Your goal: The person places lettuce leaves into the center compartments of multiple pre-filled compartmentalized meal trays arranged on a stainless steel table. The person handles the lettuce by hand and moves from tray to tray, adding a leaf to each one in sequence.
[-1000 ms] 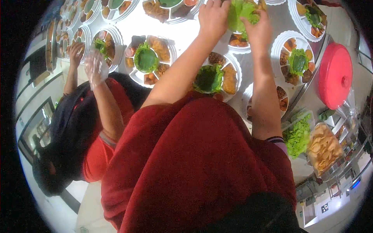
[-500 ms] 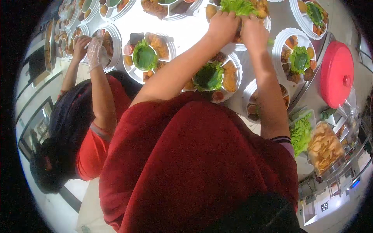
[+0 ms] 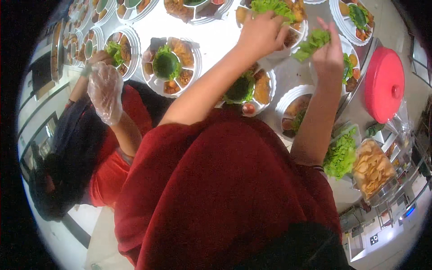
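Bright tabletop, right fingers gripping a lettuce piece — long axis slanting up rightward — left fingers curled, grip unclear

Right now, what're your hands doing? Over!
Right hand gripping frilly green lettuce. Left hand over round white compartmented plate. Right forearm partly hiding another white plate.

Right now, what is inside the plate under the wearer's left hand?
Green lettuce and browned food show in the plate. The left hand covers part; what lies beneath cannot be seen.
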`<state>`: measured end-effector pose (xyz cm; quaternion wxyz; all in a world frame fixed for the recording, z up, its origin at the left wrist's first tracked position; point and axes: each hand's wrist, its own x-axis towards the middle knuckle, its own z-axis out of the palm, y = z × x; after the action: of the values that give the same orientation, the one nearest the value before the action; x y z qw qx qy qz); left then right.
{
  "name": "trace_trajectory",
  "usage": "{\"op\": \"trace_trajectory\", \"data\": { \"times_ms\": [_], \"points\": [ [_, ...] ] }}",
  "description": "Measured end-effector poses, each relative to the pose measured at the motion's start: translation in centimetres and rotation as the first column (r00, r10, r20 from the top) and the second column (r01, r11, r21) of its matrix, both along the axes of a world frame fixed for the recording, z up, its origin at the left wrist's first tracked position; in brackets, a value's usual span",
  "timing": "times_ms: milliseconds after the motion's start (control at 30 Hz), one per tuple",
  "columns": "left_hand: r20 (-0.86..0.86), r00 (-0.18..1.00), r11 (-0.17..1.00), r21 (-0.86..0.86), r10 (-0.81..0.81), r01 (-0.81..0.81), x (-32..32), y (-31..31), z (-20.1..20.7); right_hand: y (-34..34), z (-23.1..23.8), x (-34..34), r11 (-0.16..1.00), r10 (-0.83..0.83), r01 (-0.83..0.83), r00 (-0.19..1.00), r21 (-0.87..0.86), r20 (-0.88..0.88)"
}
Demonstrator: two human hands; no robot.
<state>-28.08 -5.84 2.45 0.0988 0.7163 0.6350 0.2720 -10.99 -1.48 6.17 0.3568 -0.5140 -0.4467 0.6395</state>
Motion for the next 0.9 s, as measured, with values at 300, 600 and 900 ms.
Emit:
{"op": "trace_trajectory", "data": {
  "times_ms": [300,600,900],
  "points": [
    [0.838,0.482,0.916,-0.368,0.254,0.158,3.8,-2.5,4.3,-4.0,3.4,1.7,0.996,-0.077,0.068,0.985,-0.064,-0.152],
    [0.919,0.182,0.897,-0.384,0.349,0.219,2.8,-3.3,4.9,-5.1,4.0,3.5,0.941,0.138,-0.175,0.98,-0.29,-0.144],
    [0.871,0.316,0.845,-0.462,0.376,0.268,0.0,-4.5,3.5,-5.7,1.2,4.3,0.945,0.251,-0.26,0.965,-0.197,-0.069]
  ]
}}
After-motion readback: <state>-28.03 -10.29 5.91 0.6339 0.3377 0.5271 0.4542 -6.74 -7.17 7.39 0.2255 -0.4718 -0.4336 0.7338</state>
